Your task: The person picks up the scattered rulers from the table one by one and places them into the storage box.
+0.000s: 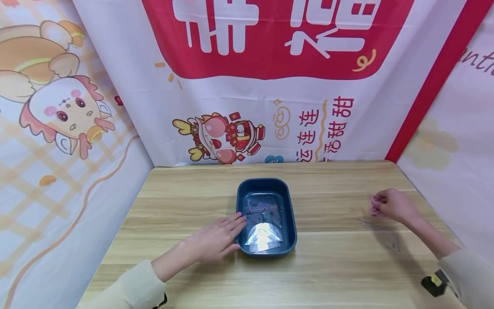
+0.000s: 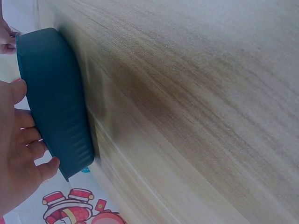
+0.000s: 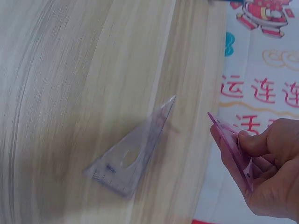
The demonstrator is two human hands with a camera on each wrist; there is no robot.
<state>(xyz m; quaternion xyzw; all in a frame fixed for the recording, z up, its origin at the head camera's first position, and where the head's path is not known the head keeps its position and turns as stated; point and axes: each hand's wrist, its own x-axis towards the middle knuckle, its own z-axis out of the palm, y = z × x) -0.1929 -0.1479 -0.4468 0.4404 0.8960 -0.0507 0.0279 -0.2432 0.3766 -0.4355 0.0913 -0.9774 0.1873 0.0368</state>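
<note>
A dark blue rectangular bin (image 1: 292, 227) stands mid-table, with clear drawing tools lying in it. A protractor (image 1: 273, 234) shows among them, under glare. My left hand (image 1: 216, 237) touches the bin's left side, its fingers lying along the rim. Off to the right, my right hand (image 1: 396, 207) pinches a thin, clear pinkish set square (image 3: 232, 148) between thumb and fingers, held above the table. Below that hand, a clear triangular set square (image 3: 133, 161) lies flat on the wood. Part of the held piece is hidden by the fingers.
The wood-grain table (image 1: 185, 189) meets a printed cloth wall (image 1: 239, 92) at its back edge. More printed cloth stands along the left and right sides. A black wrist strap piece (image 1: 434, 285) sits at the right sleeve.
</note>
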